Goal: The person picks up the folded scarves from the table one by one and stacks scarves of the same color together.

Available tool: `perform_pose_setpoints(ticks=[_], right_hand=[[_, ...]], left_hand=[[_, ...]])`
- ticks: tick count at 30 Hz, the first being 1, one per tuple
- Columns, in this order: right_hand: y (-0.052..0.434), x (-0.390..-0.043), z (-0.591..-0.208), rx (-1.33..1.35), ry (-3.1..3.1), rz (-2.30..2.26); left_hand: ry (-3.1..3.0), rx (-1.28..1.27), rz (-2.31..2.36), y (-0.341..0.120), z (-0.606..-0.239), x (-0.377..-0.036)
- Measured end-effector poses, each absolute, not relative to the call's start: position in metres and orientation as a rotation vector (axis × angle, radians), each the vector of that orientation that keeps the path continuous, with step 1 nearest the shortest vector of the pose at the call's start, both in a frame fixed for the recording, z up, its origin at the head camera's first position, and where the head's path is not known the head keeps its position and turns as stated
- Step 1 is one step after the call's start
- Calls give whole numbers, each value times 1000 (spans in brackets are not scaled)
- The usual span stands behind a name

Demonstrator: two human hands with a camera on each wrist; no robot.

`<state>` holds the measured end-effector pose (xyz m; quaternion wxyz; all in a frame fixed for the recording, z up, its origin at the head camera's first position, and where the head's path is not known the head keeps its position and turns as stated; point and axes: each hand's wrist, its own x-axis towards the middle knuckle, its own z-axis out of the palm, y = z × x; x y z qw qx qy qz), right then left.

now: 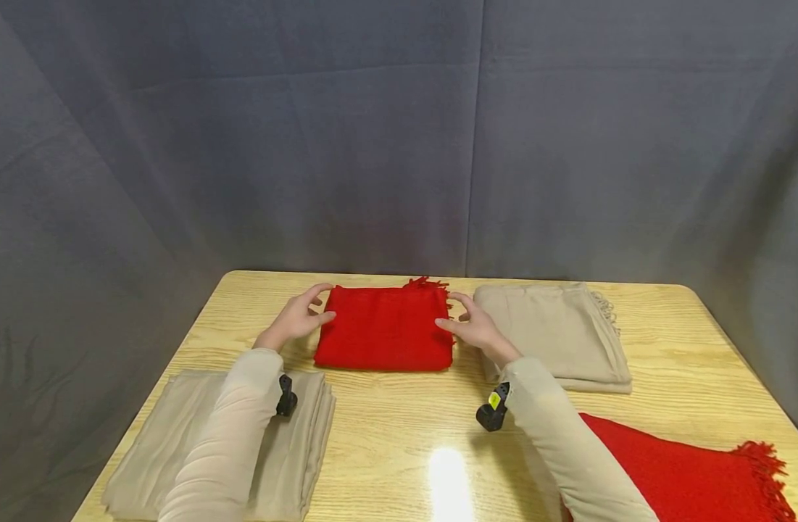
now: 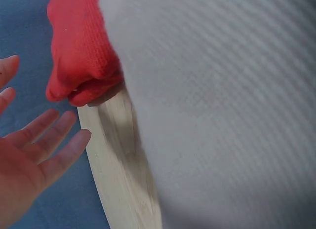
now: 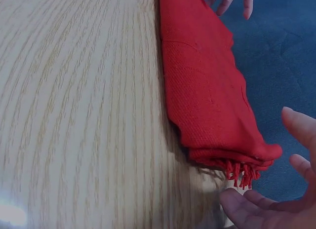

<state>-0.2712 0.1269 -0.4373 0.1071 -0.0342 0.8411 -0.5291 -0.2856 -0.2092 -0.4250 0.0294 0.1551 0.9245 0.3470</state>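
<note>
A red fringed scarf (image 1: 382, 330), folded into a flat rectangle, lies near the table's far edge with its fringe at the back right. My left hand (image 1: 297, 317) is at its left side, thumb and fingers spread around the edge. At the right side my right hand (image 1: 479, 328) mirrors this pose. The right wrist view shows a gap between the spread fingers and the fringed end of the scarf (image 3: 210, 91). In the left wrist view, the fingers of the left hand (image 2: 29, 165) are extended beside the folded end, holding nothing.
A folded beige scarf (image 1: 555, 333) lies right of the red one. Another folded beige cloth (image 1: 177, 435) is at the front left, partly under the left forearm in view. A second red scarf (image 1: 692, 471) lies front right, partly hidden. Behind the wooden table (image 1: 385, 435) hangs a grey curtain (image 1: 372, 145).
</note>
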Motion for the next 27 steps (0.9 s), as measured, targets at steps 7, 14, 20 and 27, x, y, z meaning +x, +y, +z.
perform_pose_setpoints(ticks=[7, 14, 20, 27], right_hand=[[124, -273, -439, -78, 2441, -1546], [119, -273, -439, -74, 2382, -1566], [116, -275, -443, -58, 2333, -1613], [111, -275, -447, -64, 2288, -1644]], left_hand=[[2839, 439, 1029, -207, -429, -290], [2809, 418, 1029, -205, -432, -292], [2779, 375, 1017, -202, -435, -291], [2784, 338, 986, -197, -437, -289]])
